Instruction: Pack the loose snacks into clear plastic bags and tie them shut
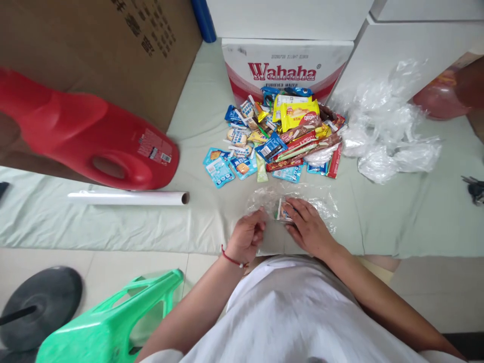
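Note:
Right in front of my body a clear plastic bag lies crumpled on the cloth-covered table. My left hand is closed, thumb and fingertips pinching the bag's left edge. My right hand has its fingers curled over a small white snack packet, which sits at the bag; whether it is fully inside, I cannot tell. Part of the packet is hidden under those fingers. Just beyond both hands rises a pile of wrapped snacks, with blue, yellow, red and brown wrappers.
Behind the pile stands a Wahaha carton. More crumpled clear bags lie to the right, near some keys. On the left are a red jug, a white roll and a big cardboard box. A green stool stands below.

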The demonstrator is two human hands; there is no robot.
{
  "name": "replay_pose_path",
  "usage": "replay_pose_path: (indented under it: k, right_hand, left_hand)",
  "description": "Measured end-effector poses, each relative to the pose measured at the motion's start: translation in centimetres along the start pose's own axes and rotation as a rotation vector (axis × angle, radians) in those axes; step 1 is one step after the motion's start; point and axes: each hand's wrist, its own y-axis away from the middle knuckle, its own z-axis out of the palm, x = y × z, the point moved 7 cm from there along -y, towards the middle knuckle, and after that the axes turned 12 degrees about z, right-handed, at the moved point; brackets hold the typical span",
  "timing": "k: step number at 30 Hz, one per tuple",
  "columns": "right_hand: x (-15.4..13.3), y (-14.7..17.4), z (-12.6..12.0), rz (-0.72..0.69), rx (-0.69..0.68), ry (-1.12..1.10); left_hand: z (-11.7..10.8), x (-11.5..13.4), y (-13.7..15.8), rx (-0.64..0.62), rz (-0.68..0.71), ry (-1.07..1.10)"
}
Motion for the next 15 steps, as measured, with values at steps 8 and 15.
replay_pose_path:
  k: [8, 15]
  right_hand:
    - [0.0, 0.2, -0.1, -0.004, -0.004, -0.001]
    - [-0.4, 0.4, 0.0, 0.026, -0.044, 0.003]
  left_hand:
    - [-6.0, 5.0, 1.2, 0.326, 0.491, -0.184]
    - [3.2, 4.5, 8.3, -0.180, 1.413, -0.961]
